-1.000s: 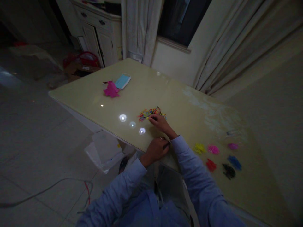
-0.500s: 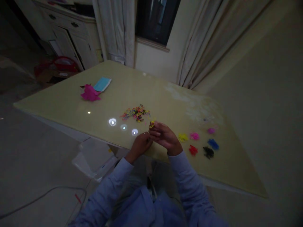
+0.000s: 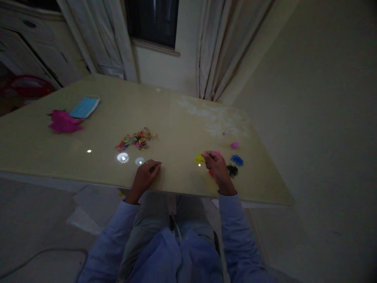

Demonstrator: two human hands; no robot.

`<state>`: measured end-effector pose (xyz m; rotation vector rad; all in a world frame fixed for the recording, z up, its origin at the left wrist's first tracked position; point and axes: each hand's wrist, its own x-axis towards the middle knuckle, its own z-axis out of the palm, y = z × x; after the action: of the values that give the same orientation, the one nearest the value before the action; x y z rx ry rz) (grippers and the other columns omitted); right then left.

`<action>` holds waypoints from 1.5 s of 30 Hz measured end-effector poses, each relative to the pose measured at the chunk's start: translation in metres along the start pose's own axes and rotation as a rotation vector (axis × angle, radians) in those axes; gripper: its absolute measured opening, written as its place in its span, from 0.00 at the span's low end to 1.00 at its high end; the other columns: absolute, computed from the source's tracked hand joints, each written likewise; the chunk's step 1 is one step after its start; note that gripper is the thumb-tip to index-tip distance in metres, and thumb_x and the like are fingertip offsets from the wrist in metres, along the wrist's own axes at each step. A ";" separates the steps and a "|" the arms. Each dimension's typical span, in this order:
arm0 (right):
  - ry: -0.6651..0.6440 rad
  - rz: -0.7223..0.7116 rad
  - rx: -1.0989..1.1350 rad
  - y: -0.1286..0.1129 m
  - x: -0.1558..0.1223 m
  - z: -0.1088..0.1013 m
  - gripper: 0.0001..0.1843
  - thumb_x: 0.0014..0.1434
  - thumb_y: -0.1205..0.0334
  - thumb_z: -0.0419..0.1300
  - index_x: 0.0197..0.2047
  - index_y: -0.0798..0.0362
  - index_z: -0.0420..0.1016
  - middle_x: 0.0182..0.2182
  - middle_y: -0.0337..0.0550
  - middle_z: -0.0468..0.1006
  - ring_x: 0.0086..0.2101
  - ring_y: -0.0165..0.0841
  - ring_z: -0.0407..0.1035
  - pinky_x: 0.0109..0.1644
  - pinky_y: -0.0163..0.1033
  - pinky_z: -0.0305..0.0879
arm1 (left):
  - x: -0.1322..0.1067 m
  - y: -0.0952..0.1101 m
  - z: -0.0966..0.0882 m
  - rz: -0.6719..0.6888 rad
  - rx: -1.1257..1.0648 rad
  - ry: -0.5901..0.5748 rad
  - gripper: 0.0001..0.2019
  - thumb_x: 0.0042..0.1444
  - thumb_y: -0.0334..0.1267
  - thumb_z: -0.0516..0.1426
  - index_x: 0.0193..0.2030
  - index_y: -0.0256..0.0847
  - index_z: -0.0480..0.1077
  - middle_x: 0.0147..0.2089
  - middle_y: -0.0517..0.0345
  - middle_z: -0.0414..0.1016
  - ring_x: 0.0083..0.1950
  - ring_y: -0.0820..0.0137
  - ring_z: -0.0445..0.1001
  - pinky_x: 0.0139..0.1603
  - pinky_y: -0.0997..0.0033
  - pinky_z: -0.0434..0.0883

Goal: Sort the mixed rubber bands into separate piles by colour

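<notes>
One pinch, thumb and fingertips of the right hand (image 3: 216,167) together, just by the yellow pile (image 3: 198,158); anything between them too small to tell. Partly hidden by that hand, red pile (image 3: 211,173) and pink pile (image 3: 218,153); just beyond, black pile (image 3: 232,171) and blue pile (image 3: 237,160). Left hand (image 3: 146,175) loosely curled, fingertips together, near the edge of the table (image 3: 176,118). Behind it, mixed heap of coloured bands (image 3: 138,139); farther, blue mask (image 3: 85,107) beside crumpled magenta sheet (image 3: 64,122).

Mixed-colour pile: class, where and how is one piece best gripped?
I'd pinch at the right fringe of the mixed-colour pile, coming from above and the right: the pile thins out there and bits poke outward, while its middle looks heaped and tangled.
</notes>
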<state>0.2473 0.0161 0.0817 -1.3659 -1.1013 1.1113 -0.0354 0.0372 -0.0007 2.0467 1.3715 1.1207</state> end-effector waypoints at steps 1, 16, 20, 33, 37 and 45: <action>0.085 -0.057 -0.149 0.007 0.009 -0.009 0.12 0.54 0.53 0.62 0.31 0.54 0.73 0.22 0.35 0.66 0.23 0.27 0.56 0.27 0.33 0.52 | 0.000 0.000 0.000 -0.005 0.010 -0.001 0.13 0.60 0.43 0.53 0.37 0.39 0.76 0.35 0.54 0.78 0.36 0.68 0.75 0.39 0.69 0.70; 0.014 -0.215 -0.967 0.041 0.045 -0.024 0.11 0.58 0.64 0.57 0.37 0.54 0.81 0.35 0.47 0.80 0.36 0.34 0.70 0.42 0.38 0.61 | 0.000 0.002 -0.001 -0.052 -0.014 0.008 0.12 0.59 0.43 0.53 0.38 0.41 0.76 0.36 0.54 0.78 0.37 0.69 0.75 0.40 0.69 0.71; 0.051 -0.261 -0.880 0.028 0.037 -0.029 0.12 0.58 0.59 0.57 0.35 0.53 0.82 0.34 0.48 0.81 0.36 0.37 0.71 0.43 0.41 0.63 | 0.000 0.003 -0.001 -0.062 -0.010 0.009 0.12 0.60 0.42 0.53 0.38 0.41 0.76 0.36 0.54 0.78 0.37 0.68 0.75 0.41 0.68 0.71; -0.199 -0.333 -0.645 0.052 -0.041 0.057 0.13 0.65 0.56 0.53 0.35 0.51 0.75 0.31 0.45 0.76 0.33 0.36 0.69 0.38 0.40 0.63 | 0.011 -0.007 -0.027 -0.151 0.035 0.160 0.12 0.60 0.42 0.54 0.39 0.39 0.76 0.36 0.54 0.78 0.33 0.70 0.74 0.38 0.70 0.70; -0.160 -0.320 -0.698 0.063 -0.043 0.064 0.15 0.67 0.54 0.49 0.37 0.50 0.74 0.34 0.46 0.76 0.36 0.37 0.71 0.42 0.41 0.64 | 0.032 -0.037 -0.050 -0.238 0.251 0.137 0.14 0.57 0.40 0.55 0.47 0.39 0.75 0.41 0.52 0.78 0.33 0.68 0.73 0.42 0.66 0.71; -0.115 -0.327 -0.651 0.067 -0.043 0.062 0.17 0.68 0.52 0.49 0.40 0.50 0.75 0.36 0.47 0.77 0.37 0.37 0.72 0.43 0.42 0.65 | 0.070 -0.066 -0.060 -0.167 0.406 -0.088 0.10 0.52 0.35 0.59 0.41 0.42 0.78 0.40 0.49 0.78 0.43 0.59 0.75 0.45 0.64 0.72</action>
<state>0.1833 -0.0211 0.0133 -1.5374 -1.7997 0.6127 -0.1082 0.1230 0.0136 2.1669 1.8020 0.7152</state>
